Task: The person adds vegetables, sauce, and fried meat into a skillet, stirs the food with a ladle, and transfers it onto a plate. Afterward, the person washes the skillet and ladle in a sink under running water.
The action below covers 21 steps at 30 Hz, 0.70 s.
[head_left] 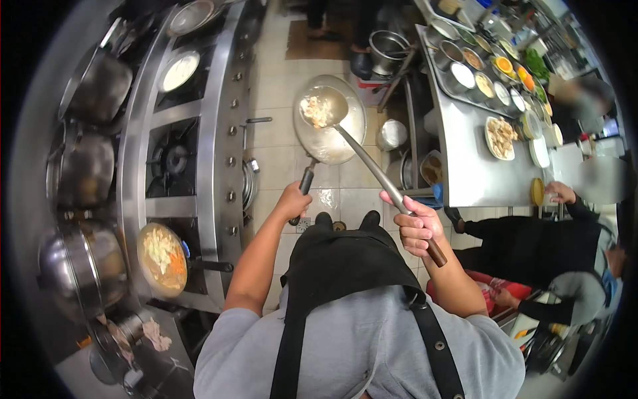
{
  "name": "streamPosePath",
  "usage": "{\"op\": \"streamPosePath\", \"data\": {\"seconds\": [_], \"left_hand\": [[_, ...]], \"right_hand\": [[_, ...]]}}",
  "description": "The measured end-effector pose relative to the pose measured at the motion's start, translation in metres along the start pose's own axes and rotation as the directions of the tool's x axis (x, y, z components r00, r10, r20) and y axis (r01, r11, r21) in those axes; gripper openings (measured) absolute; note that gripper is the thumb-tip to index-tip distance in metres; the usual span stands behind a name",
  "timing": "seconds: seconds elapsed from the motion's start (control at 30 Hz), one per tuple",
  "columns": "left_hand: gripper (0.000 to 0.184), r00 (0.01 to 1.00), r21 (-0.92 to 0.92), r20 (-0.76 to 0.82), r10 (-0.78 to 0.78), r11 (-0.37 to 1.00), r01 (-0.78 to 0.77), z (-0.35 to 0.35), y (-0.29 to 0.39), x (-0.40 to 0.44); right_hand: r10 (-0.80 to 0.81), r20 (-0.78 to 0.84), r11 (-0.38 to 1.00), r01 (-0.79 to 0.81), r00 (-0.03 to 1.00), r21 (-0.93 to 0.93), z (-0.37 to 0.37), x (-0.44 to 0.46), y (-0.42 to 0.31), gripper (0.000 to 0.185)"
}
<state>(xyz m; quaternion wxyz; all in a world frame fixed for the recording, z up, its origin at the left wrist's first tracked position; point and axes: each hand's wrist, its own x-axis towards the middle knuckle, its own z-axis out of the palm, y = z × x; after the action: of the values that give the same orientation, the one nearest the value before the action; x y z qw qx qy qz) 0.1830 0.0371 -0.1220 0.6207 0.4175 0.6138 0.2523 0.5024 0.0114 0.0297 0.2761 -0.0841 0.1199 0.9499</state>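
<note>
My left hand is closed round the dark handle of a frying pan, held out over the floor. The long metal handle of a ladle is gripped in my right hand, near its brown end. Over the pan sits the ladle's bowl, with pale chunks of food in it. The pan's surface looks wet and shiny around the bowl.
On the left, the stove holds a pan of vegetables and a white round dish. At right, a steel counter carries ingredient bowls and a dish of food chunks. Other people stand beyond it.
</note>
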Motion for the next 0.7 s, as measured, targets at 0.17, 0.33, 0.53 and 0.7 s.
{"op": "streamPosePath", "data": {"seconds": [0.17, 0.33, 0.53, 0.7], "left_hand": [[0.011, 0.997, -0.124, 0.067, 0.03, 0.992, -0.022, -0.001, 0.005, -0.018], [0.013, 1.0, -0.175, 0.017, 0.007, 0.985, -0.004, 0.009, 0.022, -0.041], [0.013, 1.0, -0.167, -0.015, 0.0, 0.986, -0.003, 0.034, 0.034, -0.046], [0.014, 0.999, -0.21, -0.025, -0.026, 0.977, 0.02, 0.057, 0.047, -0.046]], "right_hand": [[-0.159, 0.054, 0.987, 0.159, 0.986, 0.004, 0.012, -0.048, 0.009, 0.045], [-0.486, -0.089, 0.859, 0.457, 0.869, -0.229, 0.032, -0.132, 0.007, 0.039], [-0.89, -0.267, 0.404, 0.367, 0.37, -0.838, 0.019, -0.219, -0.028, 0.037], [-0.966, -0.193, 0.188, -0.046, 0.172, -0.981, -0.026, -0.253, -0.055, 0.036]]}}
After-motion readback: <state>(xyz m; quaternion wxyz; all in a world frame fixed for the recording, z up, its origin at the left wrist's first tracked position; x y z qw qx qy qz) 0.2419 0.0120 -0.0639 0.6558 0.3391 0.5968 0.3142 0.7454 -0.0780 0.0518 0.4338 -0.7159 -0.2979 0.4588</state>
